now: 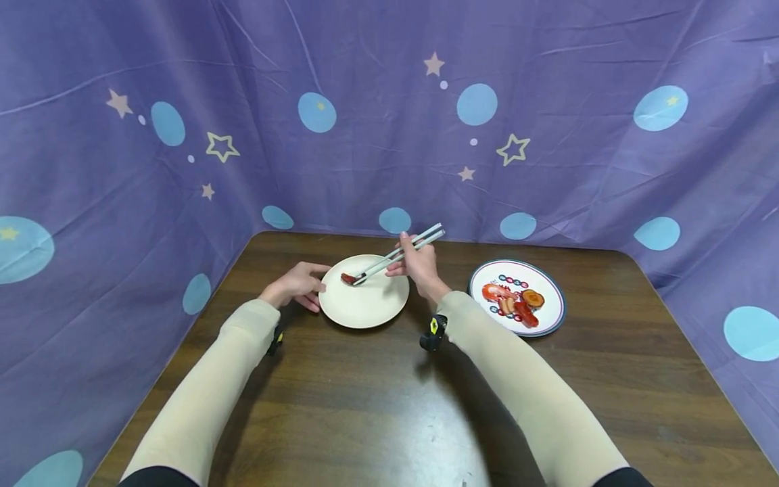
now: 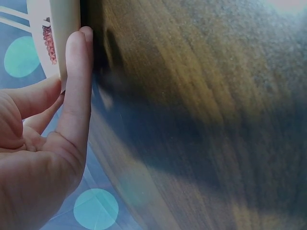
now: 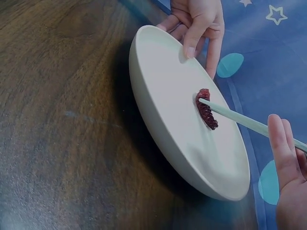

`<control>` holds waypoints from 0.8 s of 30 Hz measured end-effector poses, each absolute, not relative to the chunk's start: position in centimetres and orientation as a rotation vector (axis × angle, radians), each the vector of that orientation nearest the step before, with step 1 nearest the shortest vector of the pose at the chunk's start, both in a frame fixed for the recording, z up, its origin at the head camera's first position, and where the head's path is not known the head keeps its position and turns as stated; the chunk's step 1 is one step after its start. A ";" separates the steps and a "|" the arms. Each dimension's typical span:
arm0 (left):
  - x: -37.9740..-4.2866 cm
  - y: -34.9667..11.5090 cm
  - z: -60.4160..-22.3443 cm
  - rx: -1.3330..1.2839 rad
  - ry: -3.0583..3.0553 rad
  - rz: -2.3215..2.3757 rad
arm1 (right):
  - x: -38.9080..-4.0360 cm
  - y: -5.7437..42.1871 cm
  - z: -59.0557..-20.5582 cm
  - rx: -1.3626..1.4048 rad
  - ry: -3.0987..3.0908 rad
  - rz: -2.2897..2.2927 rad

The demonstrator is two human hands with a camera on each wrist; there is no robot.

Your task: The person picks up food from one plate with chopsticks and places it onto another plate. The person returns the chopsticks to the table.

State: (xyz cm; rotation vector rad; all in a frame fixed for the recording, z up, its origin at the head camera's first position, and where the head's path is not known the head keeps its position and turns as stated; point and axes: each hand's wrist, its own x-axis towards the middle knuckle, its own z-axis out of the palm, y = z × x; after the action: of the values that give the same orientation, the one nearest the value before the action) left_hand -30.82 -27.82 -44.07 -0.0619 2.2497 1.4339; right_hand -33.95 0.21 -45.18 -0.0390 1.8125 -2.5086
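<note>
A plain cream plate (image 1: 362, 309) is on the wooden table, with a dark red, ridged piece of food (image 3: 206, 112) lying on it. My left hand (image 1: 298, 284) pinches the plate's left rim, thumb over the edge and fingers underneath. In the left wrist view these fingers (image 2: 76, 72) reach beneath the rim. My right hand (image 1: 418, 262) grips a pair of pale green chopsticks (image 1: 398, 254) slanting down to the left over the plate. Their tips are right at the food piece.
To the right stands a white plate (image 1: 538, 276) with a blue rim, bearing a shrimp (image 1: 498, 291), a red sausage-like piece (image 1: 526, 314), a round brown slice (image 1: 533, 299) and a pale piece. A purple patterned curtain (image 1: 377, 162) hangs behind the table (image 1: 359, 392).
</note>
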 end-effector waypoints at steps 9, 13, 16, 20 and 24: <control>-31.0 -28.0 -44.2 -0.045 2.244 1.434 | -33.8 0.6 -44.5 -0.078 1.803 -2.548; -30.9 -27.9 -44.2 -0.051 2.241 1.437 | -33.6 0.6 -44.2 -0.082 1.794 -2.551; -30.9 -27.9 -44.2 -0.050 2.241 1.439 | -33.5 0.8 -44.0 -0.097 1.795 -2.544; -31.0 -28.1 -44.3 -0.037 2.242 1.438 | -33.4 1.1 -43.6 -0.107 1.789 -2.549; -31.1 -28.1 -44.3 -0.033 2.239 1.439 | -33.4 1.5 -43.2 -0.105 1.788 -2.558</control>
State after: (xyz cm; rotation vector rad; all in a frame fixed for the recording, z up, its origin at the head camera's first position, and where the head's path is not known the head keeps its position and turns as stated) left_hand -31.07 -28.09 -44.31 -0.0331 2.2394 1.4387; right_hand -33.44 1.52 -43.25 -0.1053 1.7880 -2.5580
